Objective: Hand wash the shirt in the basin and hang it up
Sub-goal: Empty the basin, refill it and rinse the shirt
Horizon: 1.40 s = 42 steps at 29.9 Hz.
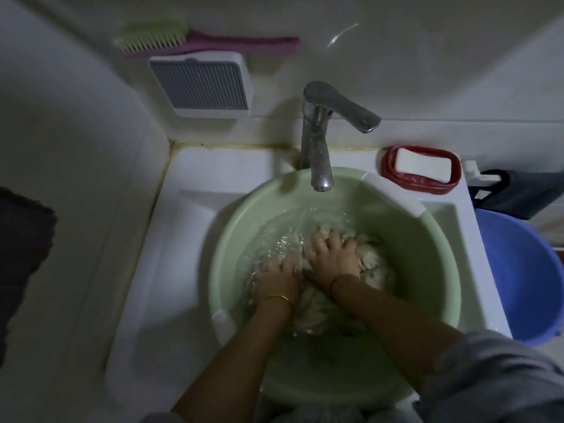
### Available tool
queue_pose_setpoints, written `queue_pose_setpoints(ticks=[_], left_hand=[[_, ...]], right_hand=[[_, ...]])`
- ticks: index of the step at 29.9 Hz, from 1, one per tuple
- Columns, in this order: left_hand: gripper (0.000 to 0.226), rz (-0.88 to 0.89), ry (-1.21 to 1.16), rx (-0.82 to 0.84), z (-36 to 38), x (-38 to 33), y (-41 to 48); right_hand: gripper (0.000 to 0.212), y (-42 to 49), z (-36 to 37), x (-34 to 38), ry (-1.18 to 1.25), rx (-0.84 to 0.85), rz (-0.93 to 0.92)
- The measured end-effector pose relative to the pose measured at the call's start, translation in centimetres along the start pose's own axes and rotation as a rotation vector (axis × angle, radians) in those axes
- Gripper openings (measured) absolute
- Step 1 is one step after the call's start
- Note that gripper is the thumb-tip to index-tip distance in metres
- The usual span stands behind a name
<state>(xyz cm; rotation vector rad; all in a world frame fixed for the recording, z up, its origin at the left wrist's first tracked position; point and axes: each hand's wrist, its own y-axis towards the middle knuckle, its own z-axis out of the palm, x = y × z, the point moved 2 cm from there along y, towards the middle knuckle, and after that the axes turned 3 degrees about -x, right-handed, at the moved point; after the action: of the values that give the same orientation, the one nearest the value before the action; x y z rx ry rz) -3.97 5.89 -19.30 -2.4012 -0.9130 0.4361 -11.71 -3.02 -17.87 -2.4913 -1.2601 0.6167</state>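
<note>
The pale green basin [427, 239] sits down inside the white sink [171, 239], right under the spout of the chrome tap [319, 138], and it is part full of rippled water. The shirt [374, 265], a whitish, sodden bundle, lies in that water toward the near and right side of the basin, bunched up rather than spread out. Both bare forearms reach in from the near edge. The right hand [332, 257] lies flat on top of the bundle, its fingers fanned apart and pressing down into the cloth, the tips sunk among the folds. The left hand [279, 280] is just beside it, touching the shirt's left edge and half under the churned surface. Its fingers point toward the right hand, but through the water I cannot tell whether they are curled into the cloth or lying straight. A gold bangle [276, 298] rings the left wrist and a thin band [340, 277] the right. On the sink's far right corner a white bar of soap [422, 167] rests in a red dish [393, 175]. Up on the tiled wall there is a grey ribbed holder [204, 83], and above it a brush [171, 38] with green bristles and a pink handle. A blue bucket [525, 276] stands beside the sink on the right, with a dark bag [518, 190] behind it.
</note>
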Motion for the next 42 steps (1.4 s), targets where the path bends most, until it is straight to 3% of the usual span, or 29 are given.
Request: queue_pose_setpoints(ticks=[2,5,8,10,12,15,18,20,22,25,29,30,35,39,42], left_hand=[[0.045,0.010,-0.167,-0.044,-0.9,-0.1,0.1],[0.048,-0.083,-0.863,-0.250,-3.0,-0.1,0.6],[0.050,-0.333,-1.758,0.042,-4.1,-1.2,1.1],[0.074,-0.422,-1.906,0.214,-5.1,-2.1,0.8],[0.072,-0.357,-1.922,0.276,-6.7,-2.9,-0.4],[0.050,-0.264,-1.836,0.329,-7.0,-3.2,-2.0],[0.029,-0.290,-1.676,0.306,-6.3,-3.2,-2.3],[0.030,-0.251,-1.596,0.309,-6.7,-4.0,-2.6],[0.034,-0.216,-1.397,0.177,-7.9,-4.8,-3.0],[0.030,-0.020,-0.755,-0.263,-7.9,-3.4,-3.1],[0.059,0.081,-0.020,-0.284,-4.0,-2.0,-2.1],[0.060,0.102,0.063,-0.261,-3.2,-2.0,-1.8],[0.053,0.050,0.187,-0.022,-0.7,-0.9,0.0],[0.052,-0.015,0.082,0.009,0.6,-0.1,1.2],[0.050,-0.039,-0.304,-0.108,-0.8,-0.4,1.1]], right_hand=[[0.049,0.2,-0.6,-0.9,0.090,-0.009,0.143],[0.042,-0.2,-1.3,-0.8,0.487,-0.029,0.274],[0.029,-2.0,-3.1,-0.9,1.012,-0.099,0.360],[0.033,-4.2,-5.5,-0.7,1.059,-0.209,0.326],[0.039,-6.0,-7.7,-0.2,0.980,-0.292,0.269],[0.046,-6.6,-9.3,0.0,0.924,-0.370,0.299],[0.040,-5.6,-9.3,-0.6,0.942,-0.367,0.380],[0.035,-4.1,-8.3,-2.2,0.951,-0.322,0.492],[0.032,-2.6,-7.0,-3.8,0.903,-0.227,0.521],[0.033,-1.1,-4.8,-4.3,0.640,-0.109,0.380],[0.057,-1.0,-2.2,-3.7,0.361,-0.093,0.291],[0.065,-1.2,-1.4,-3.2,0.313,-0.061,0.265],[0.069,-1.5,1.2,-0.5,0.005,0.033,-0.066],[0.060,-0.5,0.6,-2.7,-0.001,0.019,0.116],[0.057,-0.4,0.7,-1.7,0.239,0.027,0.208]])
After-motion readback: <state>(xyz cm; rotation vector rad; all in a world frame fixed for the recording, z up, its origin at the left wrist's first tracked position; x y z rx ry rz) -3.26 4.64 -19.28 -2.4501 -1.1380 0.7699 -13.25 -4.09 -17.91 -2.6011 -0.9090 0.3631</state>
